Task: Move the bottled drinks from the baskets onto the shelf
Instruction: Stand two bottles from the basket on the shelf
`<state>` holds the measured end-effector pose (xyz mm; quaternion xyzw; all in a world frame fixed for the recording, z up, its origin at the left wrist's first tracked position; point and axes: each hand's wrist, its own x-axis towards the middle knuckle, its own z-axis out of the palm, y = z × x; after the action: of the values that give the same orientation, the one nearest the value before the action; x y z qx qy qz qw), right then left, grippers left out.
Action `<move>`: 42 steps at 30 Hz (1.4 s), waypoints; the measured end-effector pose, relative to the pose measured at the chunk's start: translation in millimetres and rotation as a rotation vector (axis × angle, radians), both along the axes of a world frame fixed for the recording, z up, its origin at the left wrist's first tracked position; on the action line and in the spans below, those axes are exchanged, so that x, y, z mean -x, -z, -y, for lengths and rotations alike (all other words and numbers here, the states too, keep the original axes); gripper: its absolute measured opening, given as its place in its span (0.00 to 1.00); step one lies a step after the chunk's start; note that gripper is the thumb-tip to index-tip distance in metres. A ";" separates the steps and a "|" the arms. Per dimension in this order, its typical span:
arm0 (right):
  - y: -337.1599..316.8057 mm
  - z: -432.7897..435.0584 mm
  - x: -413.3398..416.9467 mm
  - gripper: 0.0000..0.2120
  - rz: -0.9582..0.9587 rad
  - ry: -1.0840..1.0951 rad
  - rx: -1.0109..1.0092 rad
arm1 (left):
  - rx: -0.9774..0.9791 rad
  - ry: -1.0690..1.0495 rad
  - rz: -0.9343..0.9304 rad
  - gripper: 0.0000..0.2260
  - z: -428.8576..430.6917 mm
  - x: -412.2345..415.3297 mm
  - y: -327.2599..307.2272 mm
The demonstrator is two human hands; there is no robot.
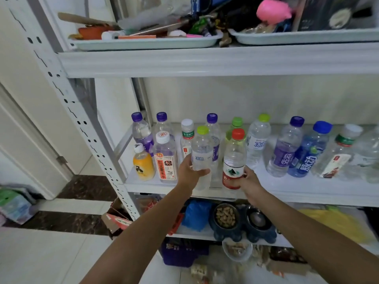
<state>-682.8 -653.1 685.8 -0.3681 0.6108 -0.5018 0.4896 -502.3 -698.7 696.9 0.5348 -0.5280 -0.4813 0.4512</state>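
A white metal shelf unit (67, 103) filled the view. Its middle shelf (307, 191) carried a crowd of upright bottled drinks spread from left to right. On the board above sat two pale trays (143, 45) heaped with odds and ends. On the board below stood a dark double pet bowl (244, 232) with kibble in one side.

Both forearms reached up from below to the front edge of the middle shelf. The left hand (189, 173) was curled around the lower half of a clear green-capped bottle (202, 152), thumb across its front. The right hand (249, 181) gripped a red-capped bottle (234, 158) at its red label, fingers wrapped behind it. The two bottles stood upright just beside each other near the shelf's front edge, in front of the back row. Whether their bases rested on the board could not be told.

Left of the left hand stood a red-labelled bottle (166, 158) and a small orange drink (143, 165). Well to the right of the right hand stood a purple-labelled bottle (285, 152) and a blue bottle (309, 154).
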 end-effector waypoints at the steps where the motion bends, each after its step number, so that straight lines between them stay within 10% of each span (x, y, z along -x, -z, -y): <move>1: 0.6 1.4 -0.9 0.25 0.009 -0.001 -0.001 | 0.009 0.013 0.019 0.26 2.4 -0.6 1.7; 17: 4.2 4.6 -1.5 0.33 -0.416 -0.087 0.047 | 0.165 0.026 0.259 0.27 8.5 -4.3 23.9; 42: 15.0 20.2 -18.0 0.38 -0.457 -0.137 0.042 | 0.064 -0.115 0.508 0.32 -8.2 12.3 30.6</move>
<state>-664.8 -673.3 670.9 -0.5228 0.6689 -0.3834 0.3637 -514.6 -690.5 666.4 0.6532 -0.6080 -0.2879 0.3475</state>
